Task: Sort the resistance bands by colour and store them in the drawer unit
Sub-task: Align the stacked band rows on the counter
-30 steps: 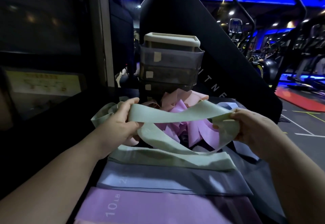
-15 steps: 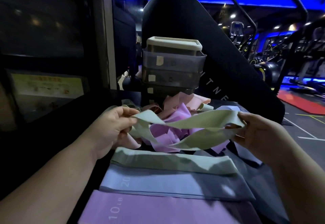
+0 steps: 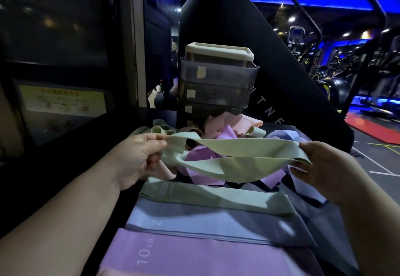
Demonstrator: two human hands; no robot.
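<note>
A pale green resistance band (image 3: 236, 161) hangs stretched between my two hands above the dark surface. My left hand (image 3: 138, 156) pinches its left end, and my right hand (image 3: 324, 167) grips its right end. Under it lie flat bands in rows: a green band (image 3: 216, 197), a blue band (image 3: 194, 221) and a purple band (image 3: 184, 256) marked 10 LB. Behind the held band sits a tangled heap of pink and purple bands (image 3: 225, 128). The grey drawer unit (image 3: 218, 81) with a cream top stands behind the heap, its drawers closed.
A big black machine panel (image 3: 281, 70) rises behind the drawer unit. A dark wall with a yellow notice (image 3: 62, 102) is on the left. To the right the surface ends, with gym floor and exercise machines (image 3: 346, 70) beyond.
The twisted green band has been lifted off the flat green one and pulled out straighter between my hands. My hands moved a little apart.
</note>
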